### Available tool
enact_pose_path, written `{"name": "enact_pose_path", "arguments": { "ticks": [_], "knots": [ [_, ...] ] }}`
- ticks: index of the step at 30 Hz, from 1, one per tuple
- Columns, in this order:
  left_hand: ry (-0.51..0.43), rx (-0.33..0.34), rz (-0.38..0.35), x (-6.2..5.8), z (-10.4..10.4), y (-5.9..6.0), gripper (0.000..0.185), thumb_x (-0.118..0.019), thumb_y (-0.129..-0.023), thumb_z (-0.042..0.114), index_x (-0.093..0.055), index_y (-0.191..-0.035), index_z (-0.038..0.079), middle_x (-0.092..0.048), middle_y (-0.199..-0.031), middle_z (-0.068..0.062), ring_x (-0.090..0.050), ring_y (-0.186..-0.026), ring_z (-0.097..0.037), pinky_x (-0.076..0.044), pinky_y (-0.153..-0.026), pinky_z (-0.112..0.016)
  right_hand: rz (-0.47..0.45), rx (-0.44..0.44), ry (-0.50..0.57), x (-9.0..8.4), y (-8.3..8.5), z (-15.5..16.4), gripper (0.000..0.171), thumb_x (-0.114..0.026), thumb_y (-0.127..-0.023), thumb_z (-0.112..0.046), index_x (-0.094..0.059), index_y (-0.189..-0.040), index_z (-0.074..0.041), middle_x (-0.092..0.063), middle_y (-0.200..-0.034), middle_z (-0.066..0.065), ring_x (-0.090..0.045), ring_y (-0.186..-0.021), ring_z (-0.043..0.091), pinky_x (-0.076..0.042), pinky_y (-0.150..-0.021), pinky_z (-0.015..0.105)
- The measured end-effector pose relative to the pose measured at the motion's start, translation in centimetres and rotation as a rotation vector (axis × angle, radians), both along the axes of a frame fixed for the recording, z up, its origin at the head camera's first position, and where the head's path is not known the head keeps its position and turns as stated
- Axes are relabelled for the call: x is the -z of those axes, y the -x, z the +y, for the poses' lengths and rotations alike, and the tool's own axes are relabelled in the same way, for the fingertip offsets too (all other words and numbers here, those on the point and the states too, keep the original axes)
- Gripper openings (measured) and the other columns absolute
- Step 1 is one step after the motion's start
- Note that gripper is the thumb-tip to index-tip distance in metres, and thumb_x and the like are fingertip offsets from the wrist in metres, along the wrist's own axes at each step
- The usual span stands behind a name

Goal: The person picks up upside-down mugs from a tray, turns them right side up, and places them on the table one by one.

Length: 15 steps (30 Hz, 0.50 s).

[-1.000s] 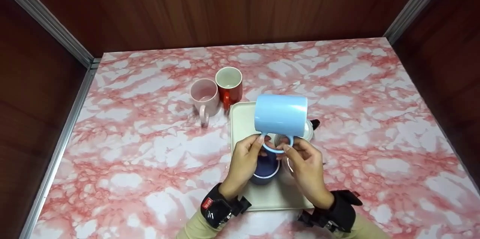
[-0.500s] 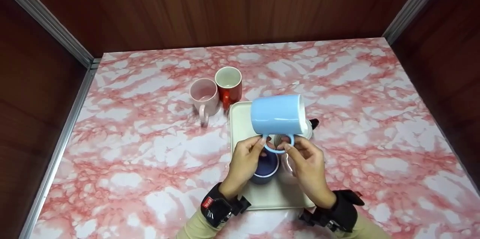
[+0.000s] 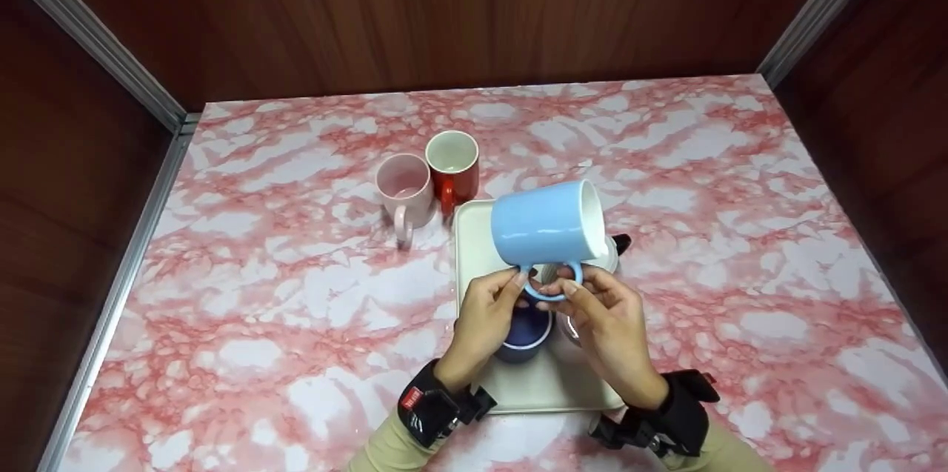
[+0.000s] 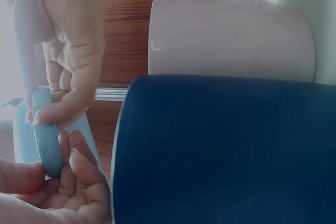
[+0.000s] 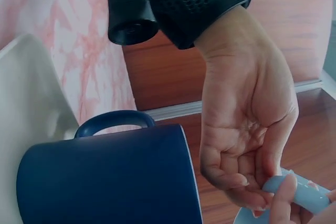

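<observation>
Both hands hold a light blue mug (image 3: 544,224) by its handle (image 3: 552,287) in the air above a cream tray (image 3: 474,242). The mug lies tilted on its side, its white mouth to the right. My left hand (image 3: 511,283) pinches the handle's left side and my right hand (image 3: 566,294) pinches its right side. A dark blue mug (image 3: 526,331) stands on the tray under the hands. The left wrist view shows the handle (image 4: 44,135) between fingers beside the dark blue mug (image 4: 220,150). The right wrist view shows the same handle (image 5: 294,192) and dark blue mug (image 5: 105,177).
A pink mug (image 3: 404,187) and a red mug (image 3: 452,161) stand upright on the marble top left of the tray. A pale mug (image 4: 231,35) sits behind the dark blue one. Wooden walls close the back and sides.
The light blue mug has tipped so its open mouth turns up and to the right, and it has shifted slightly left. Both hands keep their pinch on the handle.
</observation>
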<state>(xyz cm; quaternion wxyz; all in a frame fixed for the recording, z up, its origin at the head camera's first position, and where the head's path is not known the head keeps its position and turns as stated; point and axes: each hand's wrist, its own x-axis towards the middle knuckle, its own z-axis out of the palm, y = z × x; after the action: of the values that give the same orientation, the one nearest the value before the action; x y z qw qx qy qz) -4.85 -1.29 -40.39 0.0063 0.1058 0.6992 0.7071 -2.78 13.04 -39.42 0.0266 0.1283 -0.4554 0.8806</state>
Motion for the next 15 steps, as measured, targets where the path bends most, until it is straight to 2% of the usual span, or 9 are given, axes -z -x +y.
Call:
{"name": "enact_pose_path", "arguments": {
  "ticks": [5, 10, 15],
  "knots": [
    [-0.007, -0.004, -0.002, -0.15, 0.20, 0.09, 0.024, -0.048, -0.093, 0.004, -0.063, -0.085, -0.011, -0.064, -0.083, -0.018, -0.058, -0.074, -0.015, -0.051, -0.069, -0.033, 0.013, -0.066, 0.063, -0.31, 0.06, 0.08, 0.016, -0.039, -0.088, 0.017, -0.053, -0.095, 0.012, -0.062, -0.085, 0.017, -0.063, -0.084, 0.026, -0.052, -0.075, 0.039],
    [-0.002, 0.022, -0.007, -0.35, 0.35, 0.18, 0.024, -0.047, -0.094, 0.006, -0.063, -0.087, -0.011, -0.063, -0.084, -0.019, -0.059, -0.077, -0.022, -0.051, -0.070, -0.035, 0.037, -0.061, 0.085, -0.63, 0.00, 0.27, 0.019, -0.039, -0.087, 0.019, -0.056, -0.094, 0.012, -0.064, -0.083, 0.017, -0.063, -0.081, 0.024, -0.052, -0.073, 0.036],
    [0.030, 0.056, 0.000, -0.36, 0.17, 0.13, 0.022, -0.046, -0.094, 0.005, -0.062, -0.094, -0.011, -0.062, -0.087, -0.019, -0.059, -0.079, -0.028, -0.051, -0.071, -0.035, 0.079, -0.046, 0.063, -0.85, 0.05, 0.45, 0.022, -0.038, -0.087, 0.020, -0.058, -0.091, 0.011, -0.064, -0.081, 0.017, -0.064, -0.078, 0.023, -0.052, -0.070, 0.032]
  ]
}}
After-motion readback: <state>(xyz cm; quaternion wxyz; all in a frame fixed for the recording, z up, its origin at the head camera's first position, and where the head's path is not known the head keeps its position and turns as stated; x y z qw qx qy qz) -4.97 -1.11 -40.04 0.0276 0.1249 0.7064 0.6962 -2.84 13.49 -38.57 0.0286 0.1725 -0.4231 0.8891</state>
